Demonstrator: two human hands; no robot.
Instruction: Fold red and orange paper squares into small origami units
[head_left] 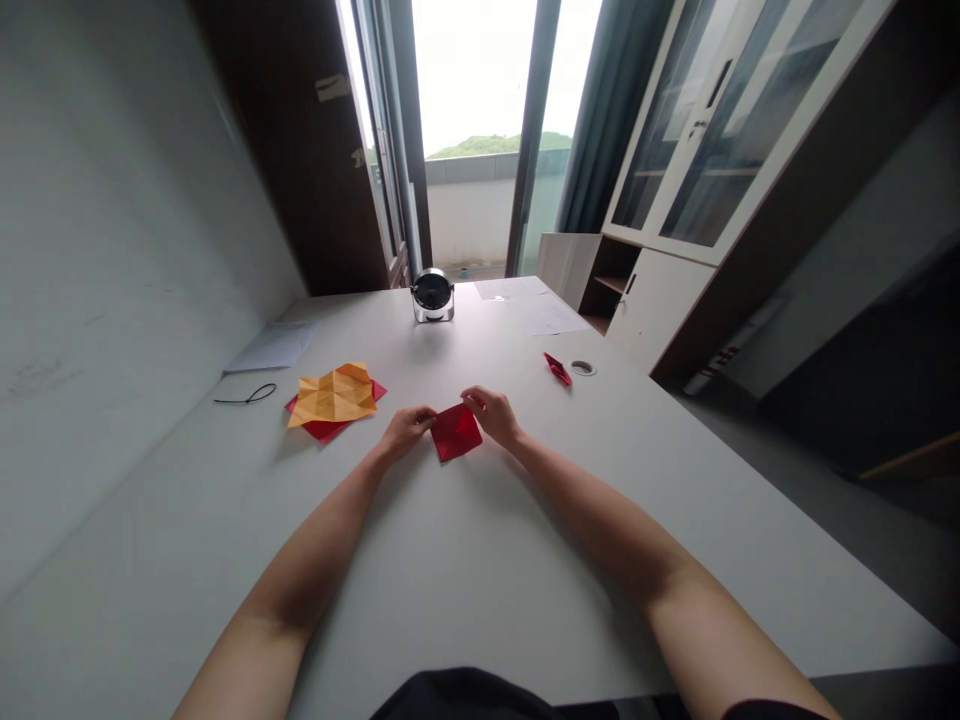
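A small square of folded red paper (456,434) is between my hands, low over the middle of the white table (450,580). My left hand (407,428) pinches its left corner between thumb and fingers. At its upper right corner, my right hand (491,412) grips the edge with the fingertips. To the left lies a creased orange sheet of paper (335,394), on top of a red sheet (326,431) that sticks out at its edges. A folded red paper boat (557,369) rests off to the right.
Beside the boat sits a white tape roll (583,368). A small round fan-like device (433,295) stands at the back. White papers (274,346) and a black cable tie (247,396) lie at the left, and more sheets (555,315) at the far right. A wall borders the left side.
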